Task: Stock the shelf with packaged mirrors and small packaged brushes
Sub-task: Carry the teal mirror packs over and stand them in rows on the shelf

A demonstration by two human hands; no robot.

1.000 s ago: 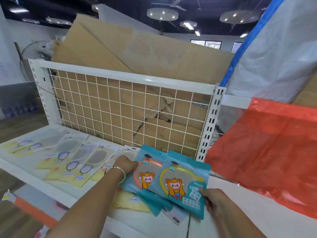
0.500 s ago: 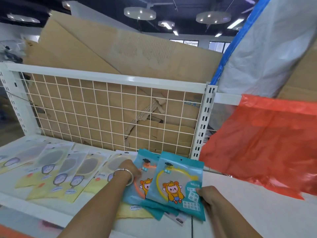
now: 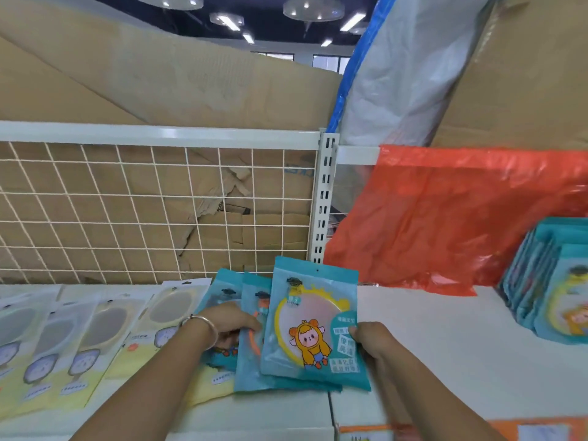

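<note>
On the white metal shelf [image 3: 413, 345], the right grip [image 3: 370, 340] pinches the right edge of a teal plastic packet [image 3: 313, 319] holding a yellow-rimmed round mirror. The packet lies just left of that grip, its long axis front to back and its hang-hole end toward the white wire grille [image 3: 159, 202]. The left grip [image 3: 229, 323] clasps two overlapped teal packets [image 3: 251, 345] beneath.

Behind the white wire grid [image 3: 127, 202] I see flattened cardboard [image 3: 175, 84], torn in places. To its right, an orange-red plastic bag [image 3: 445, 218] drapes over the rail, with blue-edged white plastic sheeting [image 3: 413, 74] above. Round ceiling lights [image 3: 313, 9] glow overhead.
</note>
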